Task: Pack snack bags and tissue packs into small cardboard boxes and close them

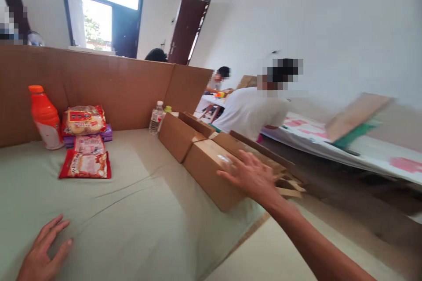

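Note:
My right hand (250,174) reaches out with fingers spread over the top of the nearer cardboard box (211,173), which stands at the right edge of a table under a pale green cloth (138,202). A second open cardboard box (180,134) stands just behind it. My left hand (42,250) lies flat on the cloth at the lower left, fingers apart, holding nothing. At the far left stand an orange bottle (46,118) and a stack of snack packets (85,140).
A tall cardboard screen (125,88) walls the table's back. A clear water bottle (156,117) stands by the far box. To the right, a person in a white shirt (253,109) bends over another table (362,149); another person sits farther back.

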`<state>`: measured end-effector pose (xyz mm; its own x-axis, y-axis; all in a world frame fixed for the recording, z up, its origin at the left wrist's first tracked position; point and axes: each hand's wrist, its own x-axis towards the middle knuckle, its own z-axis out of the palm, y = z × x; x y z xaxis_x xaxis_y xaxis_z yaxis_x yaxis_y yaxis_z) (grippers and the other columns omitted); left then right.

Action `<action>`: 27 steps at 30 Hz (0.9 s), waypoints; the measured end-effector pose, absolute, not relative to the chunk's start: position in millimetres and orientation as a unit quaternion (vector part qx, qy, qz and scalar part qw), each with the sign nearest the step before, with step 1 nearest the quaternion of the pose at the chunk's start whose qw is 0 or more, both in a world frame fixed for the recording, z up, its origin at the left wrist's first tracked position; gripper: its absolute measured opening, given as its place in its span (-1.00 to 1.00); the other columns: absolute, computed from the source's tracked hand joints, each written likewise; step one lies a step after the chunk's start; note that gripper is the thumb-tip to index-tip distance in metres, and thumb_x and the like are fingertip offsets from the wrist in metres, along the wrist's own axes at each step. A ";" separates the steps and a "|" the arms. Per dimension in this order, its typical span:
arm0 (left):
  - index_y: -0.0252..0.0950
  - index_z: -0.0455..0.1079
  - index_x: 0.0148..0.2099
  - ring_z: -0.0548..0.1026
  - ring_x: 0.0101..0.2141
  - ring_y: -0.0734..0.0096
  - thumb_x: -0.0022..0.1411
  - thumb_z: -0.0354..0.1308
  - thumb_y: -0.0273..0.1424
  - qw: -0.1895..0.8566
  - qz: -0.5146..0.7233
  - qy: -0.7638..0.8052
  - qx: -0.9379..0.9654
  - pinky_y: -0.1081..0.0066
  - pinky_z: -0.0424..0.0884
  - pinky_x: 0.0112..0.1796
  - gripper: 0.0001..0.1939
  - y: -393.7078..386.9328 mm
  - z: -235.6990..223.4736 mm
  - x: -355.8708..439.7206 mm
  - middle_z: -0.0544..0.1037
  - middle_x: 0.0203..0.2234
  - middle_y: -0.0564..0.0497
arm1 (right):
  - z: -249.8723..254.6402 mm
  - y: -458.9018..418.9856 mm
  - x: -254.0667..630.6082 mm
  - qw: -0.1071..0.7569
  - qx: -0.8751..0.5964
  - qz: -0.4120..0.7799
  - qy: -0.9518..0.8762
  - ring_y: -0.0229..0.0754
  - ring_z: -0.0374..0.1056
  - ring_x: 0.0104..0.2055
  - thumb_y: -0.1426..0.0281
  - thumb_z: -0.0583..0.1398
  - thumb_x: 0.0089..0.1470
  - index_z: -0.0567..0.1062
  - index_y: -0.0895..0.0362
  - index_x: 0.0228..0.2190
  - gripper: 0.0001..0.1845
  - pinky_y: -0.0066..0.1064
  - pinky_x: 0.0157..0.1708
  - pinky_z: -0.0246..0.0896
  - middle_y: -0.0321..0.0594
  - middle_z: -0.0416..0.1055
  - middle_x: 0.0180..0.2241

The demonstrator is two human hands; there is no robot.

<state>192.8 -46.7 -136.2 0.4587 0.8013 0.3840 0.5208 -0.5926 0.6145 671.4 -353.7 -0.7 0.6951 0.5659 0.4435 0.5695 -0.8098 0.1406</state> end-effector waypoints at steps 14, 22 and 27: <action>-0.21 0.52 0.06 0.43 0.18 0.09 0.08 0.25 -0.42 0.203 0.279 0.467 0.815 0.10 0.39 0.16 -0.55 -91.3 -69.8 168.7 0.44 0.20 -0.20 | -155.2 -151.2 388.1 0.212 -0.513 -0.037 -0.831 0.07 0.39 0.15 0.32 0.16 0.16 0.54 -0.01 0.02 -0.61 -0.08 0.01 0.36 -0.03 0.41 0.18; -0.48 0.25 0.24 0.02 0.36 -0.22 0.27 0.11 -0.41 -0.179 0.347 0.654 0.648 -0.21 -0.06 0.30 -0.48 15.0 58.0 -28.9 0.20 0.33 -0.30 | -155.0 -123.3 331.9 0.230 -0.441 0.003 -0.867 0.09 0.36 0.19 0.35 0.17 0.16 0.52 0.02 0.07 -0.56 -0.07 0.07 0.31 -0.07 0.37 0.21; -0.61 0.18 0.23 0.04 0.31 -0.24 0.49 -0.20 -0.27 -0.231 0.304 0.684 0.621 -0.18 -0.05 0.24 -0.49 5.8 101.1 -70.3 0.20 0.31 -0.13 | -156.6 -122.1 339.0 0.243 -0.429 -0.005 -0.870 0.10 0.40 0.15 0.32 0.16 0.19 0.55 0.01 0.04 -0.61 -0.07 0.01 0.37 -0.08 0.40 0.19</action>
<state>-70.3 5.8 101.1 -0.1216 0.7102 0.6934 0.9906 0.0433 0.1294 339.0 -122.1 -156.6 -0.5135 0.7438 0.4278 0.7488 0.6319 -0.1999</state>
